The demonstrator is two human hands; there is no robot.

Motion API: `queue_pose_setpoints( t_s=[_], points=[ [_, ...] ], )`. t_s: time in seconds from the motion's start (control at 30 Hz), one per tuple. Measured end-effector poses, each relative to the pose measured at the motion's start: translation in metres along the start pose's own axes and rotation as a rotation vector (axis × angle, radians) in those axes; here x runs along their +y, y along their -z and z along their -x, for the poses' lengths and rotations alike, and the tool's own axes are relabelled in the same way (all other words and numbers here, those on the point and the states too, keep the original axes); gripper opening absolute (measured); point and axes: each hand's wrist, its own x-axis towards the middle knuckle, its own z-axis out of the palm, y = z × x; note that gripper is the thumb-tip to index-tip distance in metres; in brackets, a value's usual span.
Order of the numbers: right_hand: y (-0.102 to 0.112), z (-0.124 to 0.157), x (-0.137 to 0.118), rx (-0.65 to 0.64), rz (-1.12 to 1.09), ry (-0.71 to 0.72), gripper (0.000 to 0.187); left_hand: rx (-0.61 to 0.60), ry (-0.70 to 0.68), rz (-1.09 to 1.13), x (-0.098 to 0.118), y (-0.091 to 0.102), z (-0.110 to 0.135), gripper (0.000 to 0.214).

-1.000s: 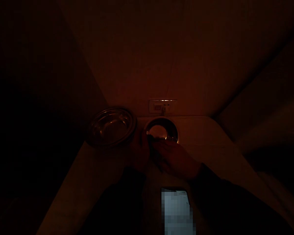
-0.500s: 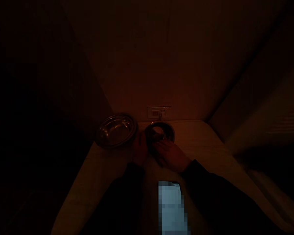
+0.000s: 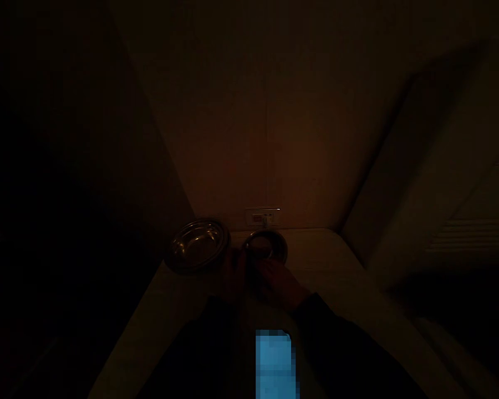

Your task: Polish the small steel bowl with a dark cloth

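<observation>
The scene is very dark. A small steel bowl (image 3: 268, 244) stands near the far edge of a pale table (image 3: 324, 260). My right hand (image 3: 280, 285) reaches to its near rim, fingers bent against it. My left hand (image 3: 233, 277) lies at the bowl's left side, between it and a wider steel bowl (image 3: 197, 246). Whether either hand grips the small bowl or something in it is lost in the dark. Both arms wear dark sleeves.
A lit phone screen (image 3: 274, 363) glows at the bottom centre, close to me. A wall socket plate (image 3: 261, 217) sits on the wall just behind the bowls. The table's left edge falls off into blackness; a pale surface lies at the right.
The view has tilted up and back, so bowls, hands and phone sit lower and smaller. My hands stay at the small bowl. The picture has grown darker.
</observation>
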Motion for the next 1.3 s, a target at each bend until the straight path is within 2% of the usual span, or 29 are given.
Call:
queue_pose_setpoints(
  t_s=[0.17, 0.27, 0.43, 0.67, 0.77, 0.83, 0.97, 1.03, 1.17, 1.3],
  points=[
    [0.003, -0.001, -0.004, 0.041, -0.05, -0.026, 0.049, -0.053, -0.028, -0.026, 0.002, 0.001, 0.004, 0.024],
    [0.007, -0.004, -0.011, 0.044, -0.068, -0.026, 0.046, -0.058, -0.045, -0.015, 0.002, 0.001, 0.004, 0.028],
    [0.008, -0.009, -0.019, 0.015, -0.063, -0.031, 0.046, -0.139, -0.009, 0.019, 0.002, 0.002, 0.004, 0.037],
    [0.028, -0.007, -0.017, -0.126, -0.036, 0.069, 0.046, 0.038, -0.014, -0.032, -0.003, 0.007, -0.003, 0.038],
    [0.034, -0.004, -0.017, -0.162, -0.004, 0.053, 0.044, 0.007, -0.029, -0.016, -0.004, 0.007, -0.004, 0.038],
    [0.03, -0.004, -0.019, -0.16, -0.005, 0.058, 0.045, -0.015, -0.033, 0.0, -0.004, 0.005, -0.003, 0.036],
    [0.014, -0.008, -0.022, -0.035, -0.099, 0.063, 0.05, -0.039, -0.061, -0.011, -0.004, 0.002, -0.001, 0.032],
    [0.012, -0.01, -0.025, -0.041, -0.085, 0.03, 0.05, -0.058, -0.074, -0.026, -0.004, 0.002, -0.001, 0.031],
    [0.028, -0.01, -0.029, -0.148, 0.013, -0.018, 0.042, -0.033, -0.086, -0.071, -0.004, 0.004, -0.002, 0.032],
    [0.042, -0.007, -0.028, -0.201, 0.052, -0.009, 0.038, -0.007, -0.077, -0.084, -0.007, 0.005, -0.003, 0.036]
  ],
)
